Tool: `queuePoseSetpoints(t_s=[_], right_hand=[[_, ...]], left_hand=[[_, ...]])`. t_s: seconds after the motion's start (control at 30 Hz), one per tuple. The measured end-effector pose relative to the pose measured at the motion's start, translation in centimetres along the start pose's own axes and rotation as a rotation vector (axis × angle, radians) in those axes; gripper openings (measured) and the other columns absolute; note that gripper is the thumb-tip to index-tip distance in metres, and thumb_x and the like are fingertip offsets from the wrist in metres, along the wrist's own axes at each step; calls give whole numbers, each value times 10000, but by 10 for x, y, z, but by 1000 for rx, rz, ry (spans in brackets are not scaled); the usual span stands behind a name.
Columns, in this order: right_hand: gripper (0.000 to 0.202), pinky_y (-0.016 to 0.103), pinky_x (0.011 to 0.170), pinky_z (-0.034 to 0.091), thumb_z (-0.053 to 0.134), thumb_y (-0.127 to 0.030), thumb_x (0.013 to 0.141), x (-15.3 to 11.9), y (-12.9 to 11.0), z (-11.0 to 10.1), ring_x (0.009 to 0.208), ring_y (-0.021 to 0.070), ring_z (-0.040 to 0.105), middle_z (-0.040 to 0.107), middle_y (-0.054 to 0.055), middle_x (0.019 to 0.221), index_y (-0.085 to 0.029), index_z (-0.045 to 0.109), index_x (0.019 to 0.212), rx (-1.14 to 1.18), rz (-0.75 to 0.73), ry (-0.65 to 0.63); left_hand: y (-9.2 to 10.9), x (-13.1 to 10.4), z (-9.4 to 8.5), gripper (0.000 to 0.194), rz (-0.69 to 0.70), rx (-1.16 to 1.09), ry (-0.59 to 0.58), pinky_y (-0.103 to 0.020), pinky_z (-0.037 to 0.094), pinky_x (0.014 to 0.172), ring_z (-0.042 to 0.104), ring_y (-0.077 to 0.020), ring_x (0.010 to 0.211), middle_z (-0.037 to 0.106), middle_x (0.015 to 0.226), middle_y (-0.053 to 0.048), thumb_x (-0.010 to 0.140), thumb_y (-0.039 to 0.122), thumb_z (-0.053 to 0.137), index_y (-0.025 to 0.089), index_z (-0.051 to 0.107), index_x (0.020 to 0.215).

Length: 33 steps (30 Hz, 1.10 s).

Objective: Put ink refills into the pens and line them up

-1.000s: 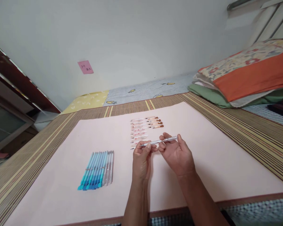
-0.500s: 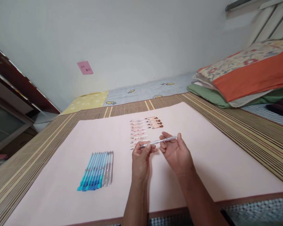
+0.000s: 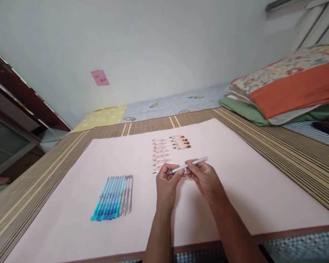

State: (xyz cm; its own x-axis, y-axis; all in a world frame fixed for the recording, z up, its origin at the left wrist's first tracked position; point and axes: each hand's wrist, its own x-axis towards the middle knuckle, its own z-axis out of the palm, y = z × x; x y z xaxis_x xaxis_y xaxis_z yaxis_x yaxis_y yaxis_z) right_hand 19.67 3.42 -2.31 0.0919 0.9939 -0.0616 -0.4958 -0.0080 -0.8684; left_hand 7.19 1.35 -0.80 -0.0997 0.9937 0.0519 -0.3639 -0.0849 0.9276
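Above the pale pink sheet (image 3: 71,190), both hands hold one clear and white pen (image 3: 200,160), tilted up toward the right. My left hand (image 3: 166,186) pinches its pointed left end between thumb and fingers. Around its middle, the thumb and fingers of my right hand (image 3: 207,179) are closed, and the pen's right end sticks out past them. Just beyond my hands lie a column of slim white pens with reddish prints (image 3: 161,150) and a short column of brown-topped pens (image 3: 182,141). Some of the nearest white pens are partly hidden by my left hand.
To the left, several blue pens (image 3: 109,197) lie side by side, with clear pens (image 3: 127,195) along their right edge. A striped mat (image 3: 263,160) lies under the sheet. Folded bedding (image 3: 287,87) is piled at the right. A pink note (image 3: 100,77) sticks to the wall.
My right hand has turned and closed its fingers and thumb on the pen's middle; earlier its thumb was at the pen's right end. My left hand keeps its pinch.
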Motion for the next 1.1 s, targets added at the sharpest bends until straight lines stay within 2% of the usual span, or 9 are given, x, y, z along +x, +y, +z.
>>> queuePoseSetpoints(t_s=[0.2, 0.4, 0.5, 0.6, 0.7, 0.8, 0.9, 1.0, 1.1], right_hand=[[413, 284, 607, 437, 874, -504, 645, 2, 4, -5, 596, 138, 562, 628, 2, 607, -158, 730, 820, -95, -38, -29], [300, 276, 632, 448, 827, -444, 739, 1, 1, -9, 650, 144, 574, 635, 7, 661, -181, 738, 851, -124, -139, -138], [306, 263, 612, 453, 824, -436, 738, 1, -3, -14, 632, 133, 559, 633, 7, 670, -172, 749, 871, -174, -134, -131], [316, 262, 601, 482, 806, -449, 749, -1, -10, -14, 634, 139, 575, 648, 17, 696, -165, 758, 877, -259, -116, -136], [325, 269, 486, 482, 751, -493, 789, -6, -16, -10, 514, 130, 572, 663, 16, 726, -178, 748, 868, -291, -41, -236], [373, 268, 364, 427, 697, -528, 824, -11, -17, -5, 347, 121, 506, 620, -22, 598, -181, 738, 954, -271, 46, -353], [460, 274, 364, 448, 668, -526, 851, -13, -16, -2, 315, 144, 508, 540, -68, 474, -174, 693, 1147, -286, 92, -378], [518, 263, 427, 489, 683, -496, 851, -11, -17, 0, 495, 146, 615, 717, 30, 816, -218, 621, 1283, -287, -38, -219], [485, 272, 597, 541, 683, -457, 862, -9, -21, 0, 803, 185, 669, 712, 82, 1050, -244, 620, 1293, -297, -217, -94]], left_hand=[[4, -3, 0, 240, 1, 94, 11, -268, 529, 622, 667, -142, 554, 728, 692, -18, 744, 323, 812, 163, 637, 783], [3, -1, -5, 412, -40, 128, -28, -242, 452, 502, 557, -110, 425, 646, 559, -8, 861, 498, 678, 165, 575, 642], [7, 0, -8, 372, -124, 179, -134, -254, 476, 560, 599, -131, 491, 673, 593, -36, 817, 482, 732, 145, 635, 691], [11, -1, -10, 352, -199, 197, -325, -270, 486, 618, 631, -153, 559, 690, 640, -55, 813, 474, 741, 141, 640, 766], [11, -4, -8, 346, -210, 128, -491, -283, 479, 652, 645, -163, 605, 701, 713, -55, 879, 482, 670, 151, 619, 964], [7, -5, -5, 387, -236, 20, -532, -273, 450, 614, 607, -147, 580, 680, 730, -42, 912, 498, 620, 158, 584, 1092], [3, -5, -3, 405, -288, -85, -499, -249, 390, 538, 528, -113, 511, 634, 687, -20, 877, 517, 655, 149, 588, 1033], [-1, -6, -4, 378, -343, -111, -538, -240, 330, 498, 509, -101, 490, 645, 704, -34, 875, 516, 651, 156, 578, 966], [-3, -6, -4, 346, -381, -96, -566, -242, 281, 484, 479, -92, 468, 652, 692, -41, 889, 495, 631, 159, 570, 942]])
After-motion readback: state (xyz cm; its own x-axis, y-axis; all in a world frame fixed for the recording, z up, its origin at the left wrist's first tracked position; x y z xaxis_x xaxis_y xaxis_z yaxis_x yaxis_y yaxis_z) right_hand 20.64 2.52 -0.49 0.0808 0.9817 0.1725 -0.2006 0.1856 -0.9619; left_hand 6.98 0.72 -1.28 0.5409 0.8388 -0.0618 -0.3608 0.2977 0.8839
